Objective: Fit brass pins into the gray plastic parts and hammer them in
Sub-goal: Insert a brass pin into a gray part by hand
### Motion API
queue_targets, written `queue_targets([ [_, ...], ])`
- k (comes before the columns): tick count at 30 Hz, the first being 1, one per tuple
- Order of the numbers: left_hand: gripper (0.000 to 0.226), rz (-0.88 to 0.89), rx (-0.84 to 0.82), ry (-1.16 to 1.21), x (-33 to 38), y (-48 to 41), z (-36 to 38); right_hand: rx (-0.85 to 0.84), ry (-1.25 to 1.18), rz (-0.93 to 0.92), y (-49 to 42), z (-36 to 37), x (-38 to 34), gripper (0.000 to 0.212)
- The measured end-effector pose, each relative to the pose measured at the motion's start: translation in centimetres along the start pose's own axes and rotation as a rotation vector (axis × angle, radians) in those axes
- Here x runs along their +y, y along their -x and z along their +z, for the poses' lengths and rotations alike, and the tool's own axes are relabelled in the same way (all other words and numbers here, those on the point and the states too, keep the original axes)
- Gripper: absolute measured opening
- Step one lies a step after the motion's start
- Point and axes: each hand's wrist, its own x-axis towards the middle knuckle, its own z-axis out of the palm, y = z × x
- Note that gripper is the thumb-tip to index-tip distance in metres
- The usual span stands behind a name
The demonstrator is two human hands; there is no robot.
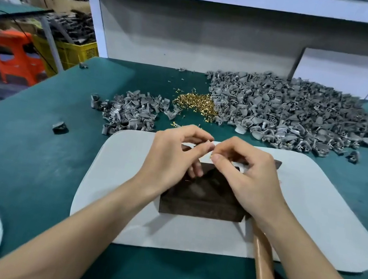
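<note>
Table (31, 164): left hand (173, 154) pinches part (210, 144) (right hand (247, 175): pin (211, 155)).

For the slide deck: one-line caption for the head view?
Left hand and right hand meet over a dark block, right pinching a brass pin; gray parts and pins heaped behind.

Left hand (176, 155) and right hand (247, 175) cover much of the block (199, 203). The part (209, 144) pinched in the left fingertips is nearly hidden. The pin (211, 156) in the right fingertips is only a glint. The hammer (263, 268) passes under the right wrist and off the bottom edge.
</note>
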Motion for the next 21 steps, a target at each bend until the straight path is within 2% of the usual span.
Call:
queue_targets([
  [6,0.034,0.122,0.011,-0.149,-0.43,0.42,-0.26,0.006,0.094,-0.035,0.36,0.7,-0.12,0.004],
  [13,0.039,0.373,-0.007,-0.354,-0.26,0.84,-0.17,0.087,0.026,0.005,0.24,0.47,0.09,0.005],
  [21,0.031,0.086,-0.145,0.107,-0.23,0.5,-0.75,0.134,-0.022,0.036,0.18,0.49,0.5,0.006],
])
